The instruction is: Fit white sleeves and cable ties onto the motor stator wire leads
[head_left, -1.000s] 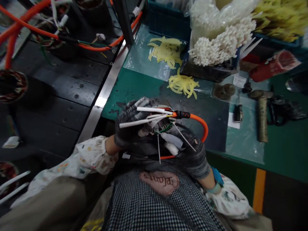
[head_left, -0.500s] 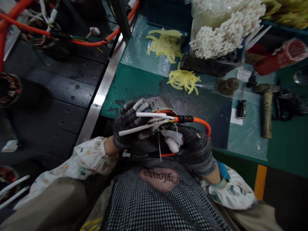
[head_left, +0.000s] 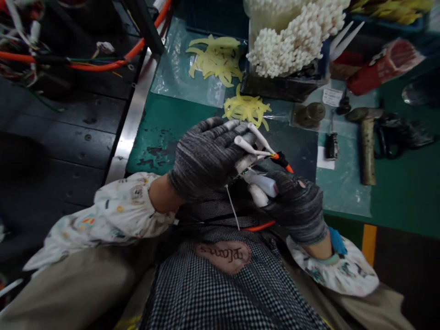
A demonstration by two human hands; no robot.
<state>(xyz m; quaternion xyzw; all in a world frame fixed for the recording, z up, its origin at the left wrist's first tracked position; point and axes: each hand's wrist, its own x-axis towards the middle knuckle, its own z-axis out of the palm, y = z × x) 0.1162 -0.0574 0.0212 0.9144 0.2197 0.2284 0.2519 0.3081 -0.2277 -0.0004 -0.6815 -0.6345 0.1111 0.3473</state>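
A motor stator (head_left: pixel 244 171) sits close to my apron, mostly covered by my hands. White sleeved leads (head_left: pixel 252 145) come out of it, joined to an orange cable (head_left: pixel 288 168) through a black sleeve. My left hand (head_left: pixel 209 156), in a grey glove, lies over the stator with its fingers stretched out flat, touching the leads. Wrapped round the stator's right side is my right hand (head_left: pixel 295 201), also gloved; some of its fingers are hidden. By it are a pale rounded piece (head_left: pixel 257 195) and a whitish piece (head_left: pixel 265 184). A thin white tie (head_left: pixel 233 208) hangs below.
Yellow curved strips (head_left: pixel 245 106) lie in two piles on the green bench (head_left: pixel 154 123). Behind stands a bin (head_left: pixel 278 88) of white sticks (head_left: pixel 285 52). To the right are a hammer (head_left: pixel 367 146), a screwdriver (head_left: pixel 332 145) and a red container (head_left: pixel 381 68). A dark slatted surface (head_left: pixel 79 133) runs along the left.
My left hand has moved up and right over the stator, now covering it. The white leads, which pointed left, are bent up and away. My view has shifted slightly right.
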